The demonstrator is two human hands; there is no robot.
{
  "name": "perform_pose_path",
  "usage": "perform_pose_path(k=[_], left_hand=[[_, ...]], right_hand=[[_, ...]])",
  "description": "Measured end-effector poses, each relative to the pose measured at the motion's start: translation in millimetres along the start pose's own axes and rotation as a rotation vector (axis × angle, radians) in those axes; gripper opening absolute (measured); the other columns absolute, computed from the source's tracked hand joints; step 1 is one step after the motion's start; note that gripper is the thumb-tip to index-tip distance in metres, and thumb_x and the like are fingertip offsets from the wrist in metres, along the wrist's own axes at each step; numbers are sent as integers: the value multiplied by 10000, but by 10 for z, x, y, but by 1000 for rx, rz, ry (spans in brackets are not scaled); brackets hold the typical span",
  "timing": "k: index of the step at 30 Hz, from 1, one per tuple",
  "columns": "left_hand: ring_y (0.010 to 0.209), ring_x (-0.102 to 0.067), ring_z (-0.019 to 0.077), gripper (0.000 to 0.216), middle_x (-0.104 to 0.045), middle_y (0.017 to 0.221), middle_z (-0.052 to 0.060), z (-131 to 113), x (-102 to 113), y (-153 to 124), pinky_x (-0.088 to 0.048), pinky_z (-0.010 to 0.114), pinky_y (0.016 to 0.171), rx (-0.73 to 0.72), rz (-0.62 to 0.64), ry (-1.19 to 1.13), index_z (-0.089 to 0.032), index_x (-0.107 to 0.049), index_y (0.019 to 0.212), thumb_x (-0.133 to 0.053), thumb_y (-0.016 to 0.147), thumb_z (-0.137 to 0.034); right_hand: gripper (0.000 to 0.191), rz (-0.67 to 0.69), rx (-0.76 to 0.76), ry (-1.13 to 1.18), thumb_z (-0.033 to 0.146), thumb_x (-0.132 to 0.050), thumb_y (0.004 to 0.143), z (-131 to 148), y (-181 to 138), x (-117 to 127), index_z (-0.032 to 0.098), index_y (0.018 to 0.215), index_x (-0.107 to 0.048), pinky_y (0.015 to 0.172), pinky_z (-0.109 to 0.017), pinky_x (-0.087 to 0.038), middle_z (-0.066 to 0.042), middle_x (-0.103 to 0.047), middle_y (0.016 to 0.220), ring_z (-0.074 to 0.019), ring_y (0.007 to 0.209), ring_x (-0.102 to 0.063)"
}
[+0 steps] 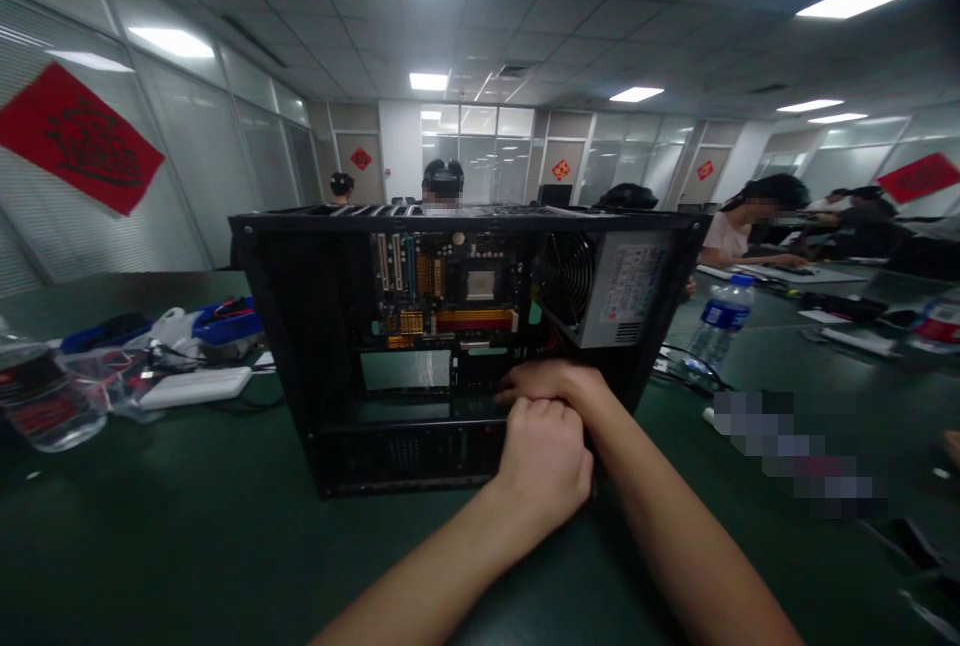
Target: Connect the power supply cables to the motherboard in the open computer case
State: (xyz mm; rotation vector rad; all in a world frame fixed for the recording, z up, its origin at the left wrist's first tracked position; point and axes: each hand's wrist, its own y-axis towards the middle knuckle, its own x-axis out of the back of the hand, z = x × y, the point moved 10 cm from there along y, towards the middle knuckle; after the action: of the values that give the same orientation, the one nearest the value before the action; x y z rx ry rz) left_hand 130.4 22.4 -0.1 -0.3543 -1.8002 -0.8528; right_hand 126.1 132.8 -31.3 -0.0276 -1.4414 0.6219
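A black computer case point(289, 326) stands on the green table with its side open toward me. Inside it are a motherboard point(420, 296), a bare metal-topped processor point(481, 284) and a power supply point(622, 291) with a round fan at the upper right. My left hand point(544, 456) is closed in a fist at the case's lower rail, right of the middle; what its fingers hold is hidden. Just behind and above it, my right hand point(555, 381) reaches into the lower part of the case. Its visible fingers stretch leftward, and part of this hand is covered by my left.
Left of the case are a large bottle point(45, 396), a white box-shaped item point(196, 387) and blue pouches point(225, 319). A water bottle point(721, 321) and cables stand to the right. Several people sit at tables beyond, one person point(757, 221) at the right.
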Motion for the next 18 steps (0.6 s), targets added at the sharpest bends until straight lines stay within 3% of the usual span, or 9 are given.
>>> perform_pose_path(k=[3,6,10,14,18], left_hand=[[998,-687,296,258,-735,1044,150,4,77,0,-554,456,937,-7,75,-8,-76,-683,1045,-517,868,-162],[1019,-691,293,258,-735,1063,144,2,180,-21,-558,442,942,-21,98,23,-77,-674,1075,-527,874,-142],[964,-706,313,260,-731,1029,168,16,252,-91,-573,468,885,-14,144,166,-43,-665,1075,-518,864,-81],[912,-715,305,299,-728,974,167,-2,431,-161,-577,471,855,4,120,239,-52,-662,1042,-407,889,-26],[876,-714,302,268,-719,973,143,78,654,-184,-588,448,793,65,89,147,-83,-649,1053,-465,861,-51]], right_hand=[[420,-25,76,65,439,-527,988,61,-22,8,125,1137,-763,703,-278,-486,-117,-772,1031,-237,880,-711],[444,-207,110,198,458,-495,988,143,-9,169,107,1008,-766,645,-271,-449,-109,-765,918,-212,792,-681],[468,-579,268,811,502,-535,930,251,-121,568,121,712,-697,628,-278,-457,-86,-701,701,-191,669,-649],[391,-790,508,1387,540,-697,814,284,-463,856,154,755,-694,706,-305,-521,-93,-746,862,-207,746,-701],[249,-959,689,1665,430,-729,796,264,-896,1012,189,766,-676,827,-345,-544,-71,-740,1144,-219,907,-716]])
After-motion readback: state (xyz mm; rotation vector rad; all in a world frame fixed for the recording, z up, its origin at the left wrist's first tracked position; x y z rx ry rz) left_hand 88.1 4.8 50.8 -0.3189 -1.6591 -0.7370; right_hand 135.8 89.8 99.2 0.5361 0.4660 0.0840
